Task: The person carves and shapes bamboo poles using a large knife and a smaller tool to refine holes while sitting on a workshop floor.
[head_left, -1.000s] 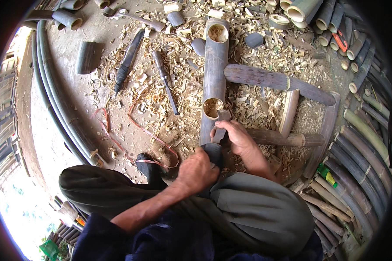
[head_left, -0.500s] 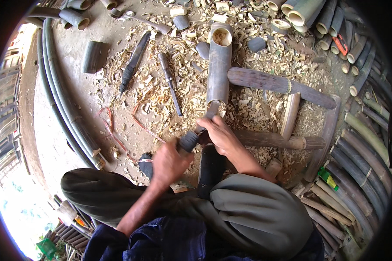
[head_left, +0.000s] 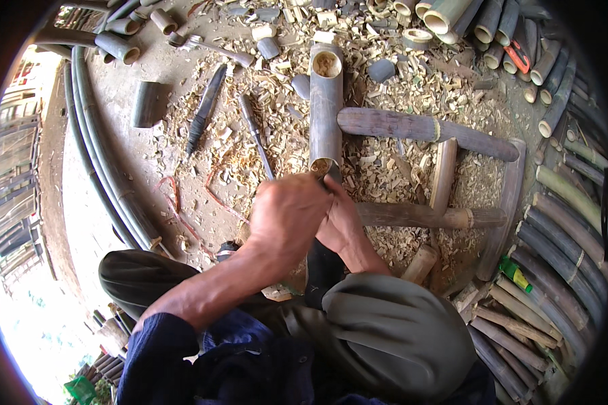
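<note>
Your left hand (head_left: 284, 210) is clenched on the dark, bladed metal tool (head_left: 334, 173), mostly hidden. The grey, cylindrical bamboo post (head_left: 326, 121) lies directly ahead of both hands. Your right hand (head_left: 342, 219) grasps the tool near the post's lower hole.

Two hands (head_left: 284, 212), one bamboo frame (head_left: 325, 125), two holes (head_left: 327, 64)
</note>
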{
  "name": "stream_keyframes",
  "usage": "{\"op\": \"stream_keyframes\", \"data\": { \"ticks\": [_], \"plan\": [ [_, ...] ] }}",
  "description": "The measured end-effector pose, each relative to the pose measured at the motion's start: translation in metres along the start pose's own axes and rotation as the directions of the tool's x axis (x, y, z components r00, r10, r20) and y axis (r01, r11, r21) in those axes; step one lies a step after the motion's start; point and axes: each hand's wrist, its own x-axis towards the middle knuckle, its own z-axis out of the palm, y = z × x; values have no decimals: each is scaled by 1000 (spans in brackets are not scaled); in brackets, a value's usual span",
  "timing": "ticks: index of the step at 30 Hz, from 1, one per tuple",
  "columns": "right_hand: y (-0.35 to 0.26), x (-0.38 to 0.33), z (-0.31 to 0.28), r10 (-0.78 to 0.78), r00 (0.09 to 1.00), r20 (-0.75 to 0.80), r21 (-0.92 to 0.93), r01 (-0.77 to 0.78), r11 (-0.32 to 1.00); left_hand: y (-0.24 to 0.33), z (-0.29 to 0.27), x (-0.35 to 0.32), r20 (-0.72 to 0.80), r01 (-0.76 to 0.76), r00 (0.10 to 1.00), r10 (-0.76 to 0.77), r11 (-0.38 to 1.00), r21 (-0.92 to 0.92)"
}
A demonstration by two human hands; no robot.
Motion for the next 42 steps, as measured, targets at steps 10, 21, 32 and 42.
{"op": "stream_keyframes", "data": {
  "ticks": [10,21,32,42],
  "plan": [
    [-28,-68,38,164,942,-294,-353,-266,897,5,62,-78,-48,128,978,-203,766,-630],
    [14,18,45,113,962,-250,88,-94,992,-131,12,25,94,-95,986,139,923,-373],
    [-9,-14,44,47,788,-613,-508,-439,741,-33,85,-54,407,399,905,-123,580,-711],
    [-117,-64,44,-41,913,-405,-875,-400,-274,67,29,-13,-246,-242,969,-18,118,-963]
  ]
}}
